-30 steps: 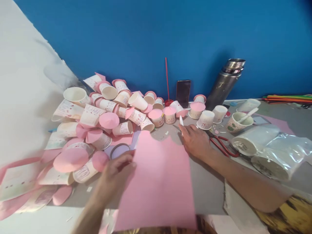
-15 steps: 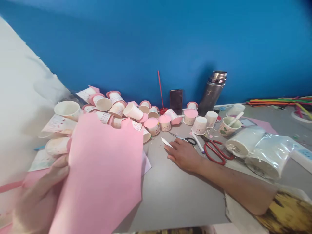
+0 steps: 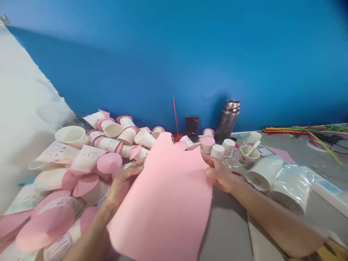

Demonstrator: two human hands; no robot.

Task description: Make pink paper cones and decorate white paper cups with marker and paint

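Before me I hold up a large sheet of pink paper, its top edge cut into curved notches. My left hand grips the sheet's left edge, fingers partly behind it. On the right edge, my right hand pinches the paper with the thumb in front. Left of the sheet lies a heap of paper cups with pink paper parts, among them a pink cone and an upright white cup. The sheet covers part of the grey table and some cups behind it.
A metal flask and a phone lean by the blue wall. At right are a patterned cup with a white stick, bagged paper cups, a power strip and coloured sticks.
My right hand has left the white pen-like item on the table and now grips the sheet's right edge. The sheet has shifted right, and my left hand holds higher on it.
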